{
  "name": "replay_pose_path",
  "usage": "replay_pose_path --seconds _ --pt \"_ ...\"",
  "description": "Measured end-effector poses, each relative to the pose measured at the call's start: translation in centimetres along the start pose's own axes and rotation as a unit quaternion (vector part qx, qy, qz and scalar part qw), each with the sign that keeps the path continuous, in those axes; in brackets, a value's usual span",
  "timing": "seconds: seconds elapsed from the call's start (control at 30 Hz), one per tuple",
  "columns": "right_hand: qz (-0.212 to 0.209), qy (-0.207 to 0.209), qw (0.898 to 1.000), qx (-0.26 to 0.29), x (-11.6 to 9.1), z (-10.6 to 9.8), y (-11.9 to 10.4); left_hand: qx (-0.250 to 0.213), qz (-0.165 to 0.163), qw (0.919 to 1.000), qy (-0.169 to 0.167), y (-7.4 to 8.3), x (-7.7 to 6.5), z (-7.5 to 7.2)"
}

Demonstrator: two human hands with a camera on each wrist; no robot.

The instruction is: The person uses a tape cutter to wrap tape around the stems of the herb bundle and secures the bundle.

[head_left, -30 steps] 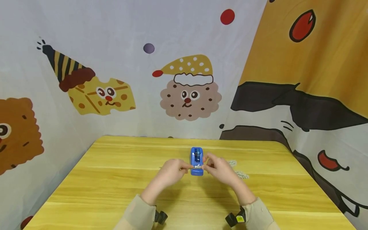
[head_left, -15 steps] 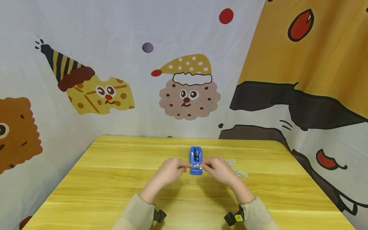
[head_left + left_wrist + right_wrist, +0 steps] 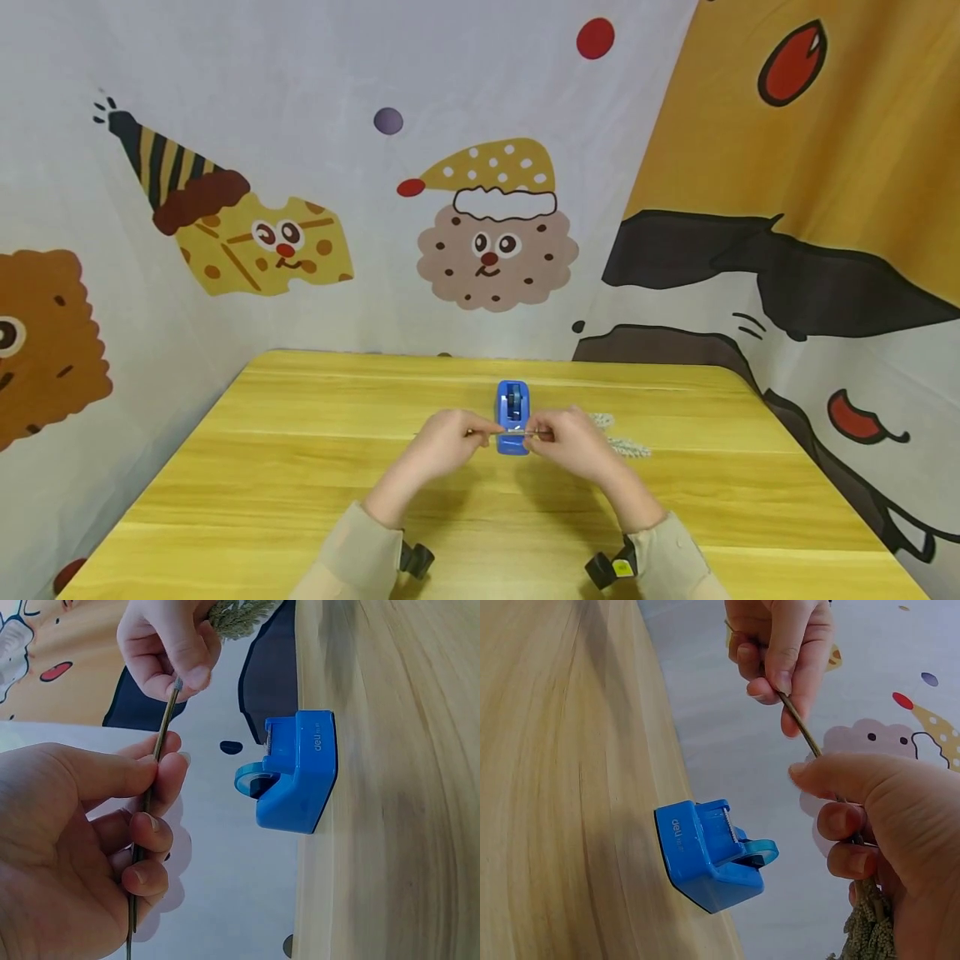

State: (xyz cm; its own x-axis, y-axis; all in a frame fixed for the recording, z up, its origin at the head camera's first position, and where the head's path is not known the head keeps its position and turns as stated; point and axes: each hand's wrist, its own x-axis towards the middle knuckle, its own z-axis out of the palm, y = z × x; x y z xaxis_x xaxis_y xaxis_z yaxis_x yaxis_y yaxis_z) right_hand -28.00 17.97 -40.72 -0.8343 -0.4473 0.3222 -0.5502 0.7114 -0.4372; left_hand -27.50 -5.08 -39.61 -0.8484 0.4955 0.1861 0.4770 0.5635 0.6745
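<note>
A thin bunch of dried plant stems stretches between the two hands. My left hand pinches it between thumb and forefinger, with the other fingers curled around its lower part. My right hand holds the stems farther along, close to the grey-green seed heads, which stick out beyond its palm. At the right fingertips in the left wrist view, a small pale bit, like clear tape, sits around the stems. Just beyond the hands stands a blue tape dispenser with a tape roll and a toothed cutter.
The dispenser rests on a yellow wood-grain table. Behind the far edge of the table hangs a cloth printed with cartoon food figures. Each wrist carries a small black camera, the left wrist camera among them.
The right hand's fingers, earlier spread beside the dispenser's cutter, have closed in on the stems. Its fingertips now grip them just right of the left fingertips. The left hand has barely moved.
</note>
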Motion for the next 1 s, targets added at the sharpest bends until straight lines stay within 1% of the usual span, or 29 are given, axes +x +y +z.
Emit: replay_pose_path --seconds 0.13,0.3,0.47,0.67,0.87,0.93,1.0 --pt "-0.009 0.004 1.000 0.011 0.0 -0.2 0.0 -0.005 -0.003 1.0000 -0.002 0.0 0.0 0.0" --pt "-0.013 -0.013 0.999 0.034 -0.1 -0.5 0.0 -0.006 -0.005 1.0000 -0.002 0.0 -0.1 -0.1" --pt "-0.024 -0.017 0.999 0.035 -0.2 -0.7 0.2 -0.007 -0.003 1.0000 -0.004 -0.1 -0.1 -0.1" --pt "-0.032 -0.018 0.999 0.025 -0.1 -0.8 0.3 -0.001 0.010 0.9999 -0.007 0.0 0.0 0.0" --pt "-0.020 -0.014 0.999 0.039 0.1 -1.3 0.2 -0.020 0.002 0.9998 -0.004 -0.1 0.3 0.1" --pt "-0.009 -0.015 0.999 0.040 0.1 -1.5 0.1 -0.026 0.002 0.9996 -0.008 -0.1 0.5 0.1" --pt "-0.010 -0.016 0.999 0.033 0.1 -1.7 0.0 -0.025 0.004 0.9996 -0.014 -0.2 0.6 0.1"
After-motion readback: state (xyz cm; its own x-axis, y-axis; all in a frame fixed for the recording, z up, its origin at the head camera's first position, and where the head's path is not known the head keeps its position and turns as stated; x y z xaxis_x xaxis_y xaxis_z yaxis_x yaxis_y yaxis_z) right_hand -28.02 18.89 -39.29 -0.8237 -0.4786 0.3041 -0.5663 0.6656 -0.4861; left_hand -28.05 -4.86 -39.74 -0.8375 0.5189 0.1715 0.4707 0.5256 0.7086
